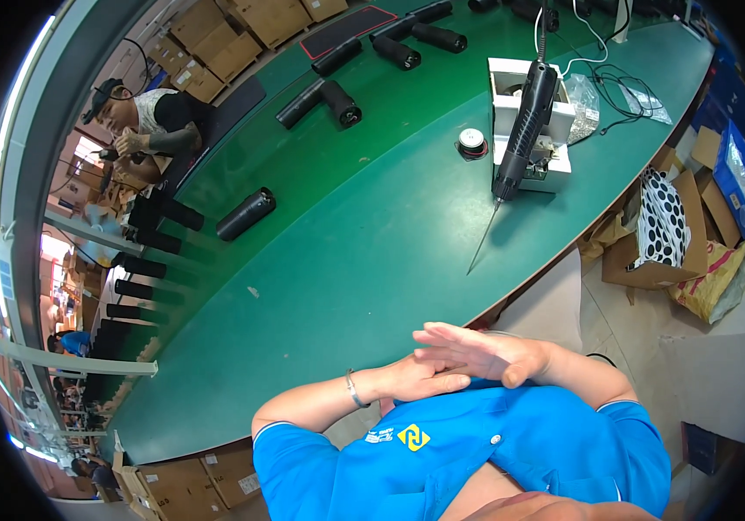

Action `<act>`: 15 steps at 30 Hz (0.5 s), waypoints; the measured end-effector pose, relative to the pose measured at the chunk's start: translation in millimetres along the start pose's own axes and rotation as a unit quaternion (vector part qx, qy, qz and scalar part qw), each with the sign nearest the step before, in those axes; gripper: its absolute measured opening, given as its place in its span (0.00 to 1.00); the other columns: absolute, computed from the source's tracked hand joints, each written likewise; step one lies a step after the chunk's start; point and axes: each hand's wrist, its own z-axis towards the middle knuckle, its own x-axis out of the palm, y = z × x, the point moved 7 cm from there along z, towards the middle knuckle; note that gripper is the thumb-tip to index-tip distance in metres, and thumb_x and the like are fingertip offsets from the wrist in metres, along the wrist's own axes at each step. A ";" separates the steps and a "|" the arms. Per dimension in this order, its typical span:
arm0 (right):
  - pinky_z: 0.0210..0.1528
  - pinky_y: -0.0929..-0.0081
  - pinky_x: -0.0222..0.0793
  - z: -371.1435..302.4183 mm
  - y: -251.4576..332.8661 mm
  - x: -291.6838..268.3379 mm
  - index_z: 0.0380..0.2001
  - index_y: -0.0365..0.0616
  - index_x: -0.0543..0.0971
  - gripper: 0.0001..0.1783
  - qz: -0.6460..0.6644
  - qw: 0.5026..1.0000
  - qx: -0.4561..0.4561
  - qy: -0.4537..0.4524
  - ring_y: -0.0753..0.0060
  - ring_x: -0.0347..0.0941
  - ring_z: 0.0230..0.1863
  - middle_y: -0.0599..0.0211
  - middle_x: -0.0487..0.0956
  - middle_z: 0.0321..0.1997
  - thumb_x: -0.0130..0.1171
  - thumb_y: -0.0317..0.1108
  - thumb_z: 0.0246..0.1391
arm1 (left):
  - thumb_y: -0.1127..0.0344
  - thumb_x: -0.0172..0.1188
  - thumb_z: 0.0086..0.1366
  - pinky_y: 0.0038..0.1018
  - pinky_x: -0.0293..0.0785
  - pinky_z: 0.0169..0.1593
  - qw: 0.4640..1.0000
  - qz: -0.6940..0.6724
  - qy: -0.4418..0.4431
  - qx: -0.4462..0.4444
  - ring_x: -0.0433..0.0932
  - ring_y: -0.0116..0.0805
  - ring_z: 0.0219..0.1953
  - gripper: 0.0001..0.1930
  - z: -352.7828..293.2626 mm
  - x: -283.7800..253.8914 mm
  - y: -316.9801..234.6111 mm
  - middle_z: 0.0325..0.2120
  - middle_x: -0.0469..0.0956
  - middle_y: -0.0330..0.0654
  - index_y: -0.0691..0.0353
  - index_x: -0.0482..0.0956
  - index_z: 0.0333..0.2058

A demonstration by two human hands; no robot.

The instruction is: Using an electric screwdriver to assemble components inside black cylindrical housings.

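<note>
Hands, one pair, bare — left hand (420, 380) and right hand (503, 352) crossed before a blue shirt (468, 434), right above left. Both loose, thumbs extended, grasping nothing visible; the left's fingers are partly covered. A metal bracelet (356, 389) circles the left wrist.

Bench (329, 304), one, green, just beyond the hands.

Electric screwdriver (524, 139), one, black, nearest tool: over the bench, tilted, its long bit slanting down toward the hands, well apart from them. Behind it, a white holder (503, 122); to its left, a small round part (471, 139) with a white top; to its right, a clear plastic bag (582, 108).

Black cylinder (246, 214), lying alone at left; more such farther off.

Co-worker (177, 113), one, across the bench — hands raised to a dark object.

Cardboard box (668, 271), at right, holding dotted sheets (662, 217).
</note>
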 end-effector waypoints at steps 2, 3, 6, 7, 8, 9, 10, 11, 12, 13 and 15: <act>0.65 0.58 0.35 2.7 -3.0 -0.9 0.63 0.43 0.38 0.60 0.014 1.000 -0.008 -0.001 0.54 0.36 0.67 0.56 0.36 0.67 0.64 0.52 0.34 | 0.61 0.44 0.66 0.27 0.70 0.37 0.998 0.010 -0.017 0.063 0.72 0.34 0.33 0.15 2.3 -0.5 -4.7 0.35 0.75 0.47 0.66 0.73 0.41; 0.65 0.58 0.35 3.8 -4.6 -1.6 0.63 0.43 0.38 0.60 0.022 1.000 -0.012 -0.001 0.54 0.36 0.67 0.56 0.36 0.67 0.64 0.52 0.34 | 0.61 0.44 0.66 0.27 0.70 0.37 0.995 0.015 -0.026 0.094 0.72 0.34 0.33 0.15 2.5 -1.0 -7.1 0.36 0.74 0.47 0.66 0.73 0.41; 0.65 0.58 0.35 4.2 -7.8 -1.3 0.63 0.43 0.38 0.60 0.048 0.999 -0.023 0.007 0.54 0.35 0.67 0.56 0.36 0.67 0.64 0.51 0.34 | 0.61 0.45 0.66 0.27 0.70 0.37 0.993 -0.001 -0.019 0.119 0.72 0.33 0.34 0.15 0.1 -2.4 -10.1 0.37 0.74 0.47 0.66 0.73 0.41; 0.65 0.59 0.35 3.9 -8.3 -0.2 0.63 0.43 0.38 0.60 0.067 0.997 -0.029 0.017 0.55 0.35 0.67 0.56 0.36 0.67 0.64 0.51 0.34 | 0.61 0.45 0.66 0.27 0.70 0.38 0.994 -0.020 -0.005 0.111 0.72 0.33 0.34 0.15 -1.8 -2.3 -9.9 0.38 0.74 0.47 0.66 0.73 0.42; 0.65 0.59 0.35 3.6 -8.4 1.0 0.63 0.43 0.38 0.60 0.086 0.995 -0.035 0.027 0.55 0.35 0.67 0.56 0.36 0.67 0.64 0.51 0.35 | 0.60 0.45 0.66 0.27 0.70 0.38 0.994 -0.039 0.009 0.104 0.72 0.33 0.34 0.15 -3.5 -1.8 -9.5 0.38 0.74 0.47 0.66 0.72 0.42; 0.65 0.59 0.35 3.2 -8.0 2.2 0.63 0.43 0.38 0.60 0.105 0.993 -0.040 0.038 0.55 0.35 0.67 0.56 0.36 0.67 0.64 0.51 0.35 | 0.60 0.45 0.66 0.27 0.70 0.38 0.993 -0.058 0.022 0.096 0.72 0.33 0.34 0.16 -4.0 -0.6 -8.6 0.39 0.74 0.47 0.66 0.72 0.42; 0.65 0.59 0.35 3.8 -8.1 1.7 0.63 0.43 0.38 0.60 0.106 0.993 -0.040 0.039 0.55 0.35 0.67 0.56 0.36 0.67 0.64 0.51 0.35 | 0.60 0.45 0.66 0.27 0.70 0.38 0.994 -0.059 0.021 0.095 0.72 0.33 0.34 0.16 -4.9 -1.0 -7.8 0.39 0.74 0.47 0.66 0.72 0.42; 0.65 0.58 0.35 3.6 -8.6 1.3 0.63 0.43 0.38 0.60 0.102 0.993 -0.034 0.041 0.54 0.35 0.67 0.56 0.36 0.67 0.64 0.51 0.35 | 0.60 0.45 0.66 0.27 0.70 0.38 0.993 -0.041 0.004 0.115 0.72 0.33 0.34 0.16 -6.3 -2.8 -9.2 0.39 0.74 0.47 0.66 0.72 0.42; 0.65 0.56 0.35 3.0 -8.9 0.8 0.63 0.44 0.37 0.60 0.099 0.994 -0.028 0.043 0.53 0.35 0.67 0.56 0.36 0.67 0.64 0.51 0.36 | 0.60 0.45 0.66 0.27 0.70 0.39 0.990 -0.023 -0.013 0.135 0.72 0.33 0.35 0.15 -7.7 -4.3 -10.4 0.39 0.74 0.47 0.66 0.72 0.42; 0.65 0.55 0.35 2.7 -9.0 0.5 0.63 0.44 0.37 0.59 0.095 0.994 -0.022 0.044 0.52 0.34 0.67 0.56 0.36 0.67 0.64 0.50 0.36 | 0.60 0.46 0.65 0.28 0.70 0.39 0.987 -0.004 -0.029 0.155 0.72 0.33 0.35 0.15 -9.1 -5.7 -12.0 0.39 0.74 0.47 0.66 0.72 0.42; 0.65 0.53 0.35 4.7 -8.2 0.5 0.63 0.45 0.37 0.59 0.091 0.995 -0.015 0.046 0.51 0.34 0.67 0.57 0.36 0.67 0.64 0.50 0.37 | 0.60 0.46 0.65 0.28 0.70 0.39 0.983 0.014 -0.046 0.175 0.72 0.33 0.35 0.15 -9.7 -7.2 -14.8 0.39 0.74 0.47 0.66 0.72 0.42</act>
